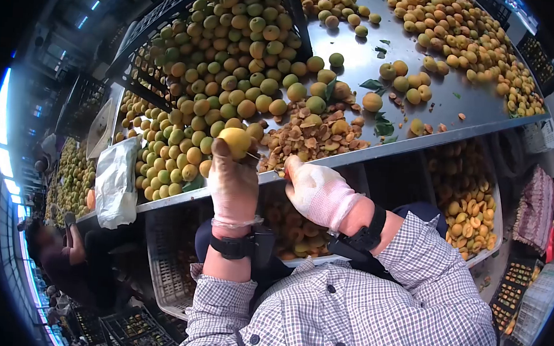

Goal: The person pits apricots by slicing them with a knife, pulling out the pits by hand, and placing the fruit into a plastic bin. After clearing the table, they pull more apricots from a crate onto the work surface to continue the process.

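My left hand (234, 183), in a pale glove with darkened fingertips, holds a yellow apricot (234, 143) up above the metal table's front edge. To its right, my gloved right hand (314, 187) is closed at the table edge, its fingers pinched around a small tool with a reddish part, mostly hidden. Beyond both hands lies a pile of brown pits and scraps (311, 137). Whole green and orange apricots (233, 62) are heaped behind and left of my left hand.
The metal table (471, 105) carries more apricots at the back right. A black crate (145, 70) lies tipped at the left, near a white plastic bag (116, 182). Below the edge, bins hold halved apricots (470, 226). Another person (62, 255) sits at the lower left.
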The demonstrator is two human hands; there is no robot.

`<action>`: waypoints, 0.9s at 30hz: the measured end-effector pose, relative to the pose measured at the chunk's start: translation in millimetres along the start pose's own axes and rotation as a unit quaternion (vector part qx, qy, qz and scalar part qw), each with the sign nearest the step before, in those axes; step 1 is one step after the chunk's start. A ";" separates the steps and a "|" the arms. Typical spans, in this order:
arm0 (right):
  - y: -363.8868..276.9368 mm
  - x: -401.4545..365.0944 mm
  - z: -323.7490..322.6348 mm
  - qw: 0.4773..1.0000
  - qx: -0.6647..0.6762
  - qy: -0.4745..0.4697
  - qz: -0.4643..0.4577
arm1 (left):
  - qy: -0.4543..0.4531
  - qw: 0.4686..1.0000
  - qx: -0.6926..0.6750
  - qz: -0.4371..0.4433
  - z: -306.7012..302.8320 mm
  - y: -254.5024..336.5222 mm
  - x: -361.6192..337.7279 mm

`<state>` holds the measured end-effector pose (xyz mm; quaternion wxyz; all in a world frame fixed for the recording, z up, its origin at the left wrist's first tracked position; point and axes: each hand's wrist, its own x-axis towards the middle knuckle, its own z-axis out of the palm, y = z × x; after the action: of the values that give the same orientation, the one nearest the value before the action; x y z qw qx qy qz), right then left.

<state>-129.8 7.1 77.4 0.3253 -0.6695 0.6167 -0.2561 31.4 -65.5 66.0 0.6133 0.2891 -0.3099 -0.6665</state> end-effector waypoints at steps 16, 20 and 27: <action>6.9 10.7 23.3 0.916 0.195 0.298 -0.185 | -0.069 0.893 0.442 0.055 16.8 -21.3 -43.8; 7.9 -0.3 9.7 0.934 0.128 0.223 -0.249 | 0.009 0.946 0.168 -0.279 -0.1 -15.0 -39.8; 21.6 11.1 41.8 0.850 0.518 0.084 -0.057 | -0.270 0.784 0.521 0.199 -14.6 -12.1 -55.4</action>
<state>-111.7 0.5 33.0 0.5567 -0.4142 0.3804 -0.6114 39.3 -10.4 47.6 0.3792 0.3046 -0.8140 -0.3175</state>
